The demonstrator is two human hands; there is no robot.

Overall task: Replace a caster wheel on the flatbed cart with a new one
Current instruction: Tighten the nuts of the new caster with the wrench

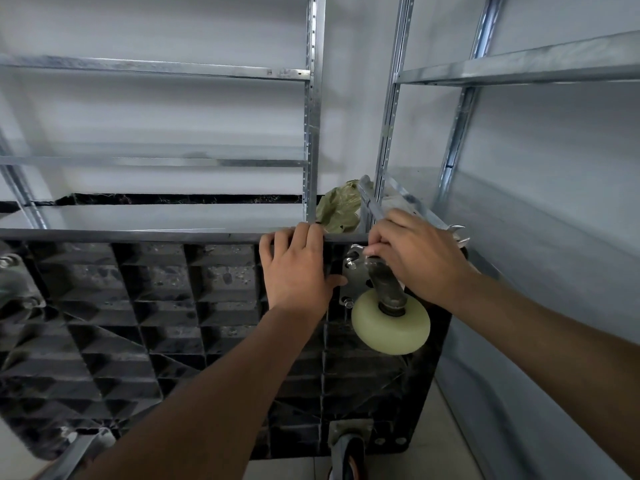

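Here's the caster wheel (390,326), cream and hard-looking, hanging off its steel mounting plate (356,282) at the upper right corner of the upended flatbed cart (166,306). We judge it stiff, fairly weighty, smooth on the tread, so take it by the dark fork (388,285), not the wheel. Our right hand (420,259) has its fingers curled round a wrench (355,252) set on the top bolt (how tightly, we cannot tell). Our left hand (299,268) lies flat-fingered over the cart's top edge, steadying it. Behind, metal shelving (311,133) and a green bag (337,211).
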